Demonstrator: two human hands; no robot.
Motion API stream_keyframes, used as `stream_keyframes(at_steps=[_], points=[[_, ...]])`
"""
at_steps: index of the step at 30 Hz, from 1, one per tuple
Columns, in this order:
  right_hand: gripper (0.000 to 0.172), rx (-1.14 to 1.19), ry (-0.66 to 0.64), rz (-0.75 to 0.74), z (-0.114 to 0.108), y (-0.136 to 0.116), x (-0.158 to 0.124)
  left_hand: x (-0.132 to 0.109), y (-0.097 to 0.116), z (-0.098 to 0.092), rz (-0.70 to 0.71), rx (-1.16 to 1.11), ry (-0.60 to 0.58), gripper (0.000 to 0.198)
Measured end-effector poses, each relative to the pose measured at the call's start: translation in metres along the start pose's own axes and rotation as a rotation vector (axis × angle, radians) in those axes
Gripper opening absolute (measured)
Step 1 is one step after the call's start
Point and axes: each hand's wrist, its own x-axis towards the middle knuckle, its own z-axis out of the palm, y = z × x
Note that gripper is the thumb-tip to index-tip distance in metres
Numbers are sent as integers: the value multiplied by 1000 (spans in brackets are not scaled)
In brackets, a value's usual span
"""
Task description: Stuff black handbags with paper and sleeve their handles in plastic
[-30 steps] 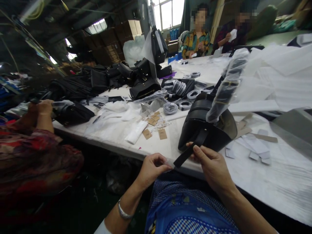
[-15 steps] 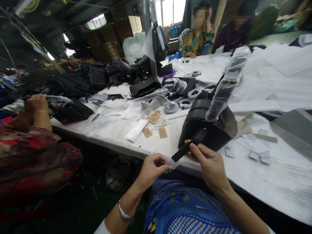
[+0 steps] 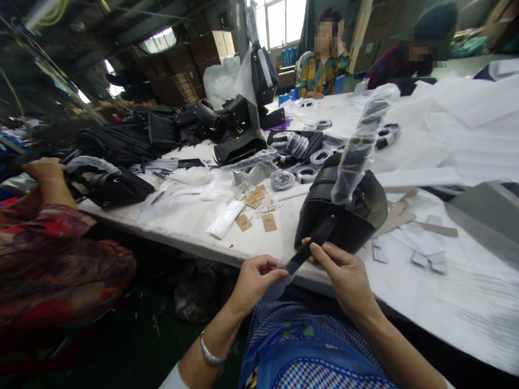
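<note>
A black bag [image 3: 344, 216] stands at the table's front edge, its handle [image 3: 357, 151] wrapped in clear plastic. From its near side a flat black strap [image 3: 300, 258] reaches down toward me. My right hand [image 3: 344, 270] pinches this strap between thumb and fingers, close to the bag. At the strap's free end, my left hand [image 3: 259, 281] has thumb and fingertips closed on a thin translucent sheet [image 3: 278, 289], which lies against the strap's end and hangs below it.
Brown tags [image 3: 269, 222] and a white packet [image 3: 225, 219] lie left of the bag, coiled wrapped straps [image 3: 283, 180] behind. Several black bags [image 3: 239, 145] are piled farther back. Pale cards [image 3: 430, 248] lie right. A co-worker's hand [image 3: 46, 168] is at far left; people sit across.
The translucent sheet now overlaps the strap's end and hangs lower. My right hand is slightly lower and left. The bag's wrapped handle appears farther left, and the whole view has shifted a little.
</note>
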Motion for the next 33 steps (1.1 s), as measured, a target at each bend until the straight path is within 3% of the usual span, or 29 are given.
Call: stream_keyframes(at_steps=[4,8,14,19,26,33], points=[[35,-73,-25,-33,-1,-5,2,4,6,13,23,-19,0,32],[44,-172,-78,-71,-8,-4,5,13,16,32,64,-70,17,35],[47,-355,6,-148,-27,-4,4,35,26,59,159,-156,68,33],[43,-396,51,-92,-32,-12,10,57,36,77,228,-190,51,35],[40,-359,67,-13,-22,-26,23,73,49,82,331,-121,41,32],[40,-340,93,15,-18,-24,26,59,24,74,274,-140,24,41]])
